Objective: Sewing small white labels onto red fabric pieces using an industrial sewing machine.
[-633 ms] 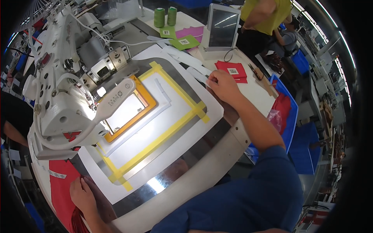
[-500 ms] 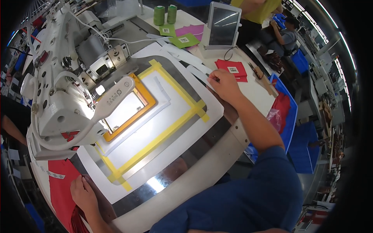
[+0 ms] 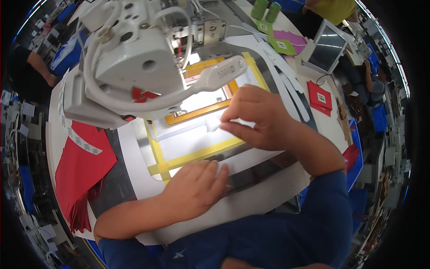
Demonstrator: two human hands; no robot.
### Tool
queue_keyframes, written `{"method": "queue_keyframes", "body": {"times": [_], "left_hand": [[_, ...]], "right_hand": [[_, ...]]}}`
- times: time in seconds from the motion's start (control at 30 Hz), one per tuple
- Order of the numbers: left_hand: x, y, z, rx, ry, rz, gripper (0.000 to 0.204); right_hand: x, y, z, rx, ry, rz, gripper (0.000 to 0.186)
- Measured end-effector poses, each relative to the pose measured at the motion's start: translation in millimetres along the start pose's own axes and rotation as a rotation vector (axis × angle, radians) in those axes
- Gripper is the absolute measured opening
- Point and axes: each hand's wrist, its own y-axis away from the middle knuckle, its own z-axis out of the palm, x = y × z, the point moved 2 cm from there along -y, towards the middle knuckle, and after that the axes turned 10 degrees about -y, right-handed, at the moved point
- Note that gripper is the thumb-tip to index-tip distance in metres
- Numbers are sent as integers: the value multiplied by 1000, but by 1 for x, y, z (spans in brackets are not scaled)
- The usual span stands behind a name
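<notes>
My right hand (image 3: 257, 119) is over the sewing machine's white work plate (image 3: 188, 148), with thumb and forefinger pinched together. A blurred whitish patch lies at its fingertips; what they hold, if anything, cannot be made out. Lower and to the left, my left hand (image 3: 197, 186) hovers by the near strip of yellow tape (image 3: 197, 157), fingers reaching forward, thumb apart. Another pale blur lies by its fingertips. Beyond the right hand sits an orange-yellow clamp frame (image 3: 201, 112), lit from above by a white lamp head (image 3: 221, 74).
The white sewing machine head (image 3: 139, 58) overhangs the plate on the left. Red fabric pieces (image 3: 85, 166) lie left of it. Green thread cones (image 3: 266, 10), a screen (image 3: 326, 47), and red labelled pieces (image 3: 319, 98) stand or lie on the right side. A blue bin (image 3: 356, 152) is beyond.
My right hand came from the table's right side to above the plate. My left hand left the red fabric and moved right to the plate's near edge. The view shifted.
</notes>
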Motion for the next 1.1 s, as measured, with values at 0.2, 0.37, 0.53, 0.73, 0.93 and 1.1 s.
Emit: {"method": "queue_keyframes", "body": {"times": [0.2,0.37,0.53,0.73,0.93,1.1], "left_hand": [[-2,-2,37,-61,-82,-116,73],[-20,-2,42,-134,-81,-216,84],[-32,-6,44,-195,-19,-287,88],[-34,-8,43,-269,-67,-336,96],[-34,-11,40,-268,-68,-312,98],[-36,-9,40,-251,-57,-325,96]], "right_hand": [[37,-8,45,-282,309,-253,13],[56,1,52,-286,375,-207,13],[55,1,41,-205,467,-214,13],[40,7,14,-181,418,7,17],[57,21,48,-112,384,30,18],[42,16,35,-197,566,-68,13]]}}
